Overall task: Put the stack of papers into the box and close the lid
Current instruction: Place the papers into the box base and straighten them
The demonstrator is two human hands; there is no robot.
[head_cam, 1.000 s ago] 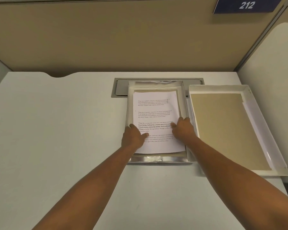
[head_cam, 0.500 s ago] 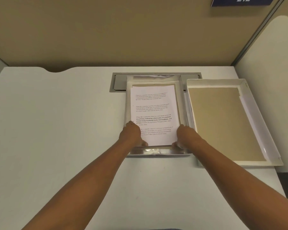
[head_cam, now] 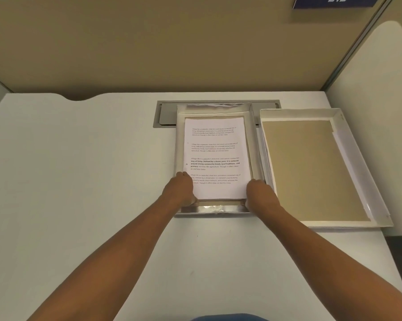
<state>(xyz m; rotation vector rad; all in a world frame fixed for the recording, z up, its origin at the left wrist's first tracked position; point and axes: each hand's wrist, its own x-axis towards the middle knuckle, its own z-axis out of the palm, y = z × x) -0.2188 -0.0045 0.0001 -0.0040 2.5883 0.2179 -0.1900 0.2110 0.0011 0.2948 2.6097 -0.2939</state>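
Nearest the camera, the desk is bare on the near side, so plenty of room is left for the arms to pull back. The left hand and right hand are set at the two near corners of the stack of papers, fingers curled down on the corners, probably so the sheets get squared up flat; whether anything is actually pinched can't be told. The stack is already laid inside the box, with a thin margin left along each wall. Just beside it on the right, the lid is parked upside down, apparently touching the box wall. Further back, a grey cable slot is partly covered by the box
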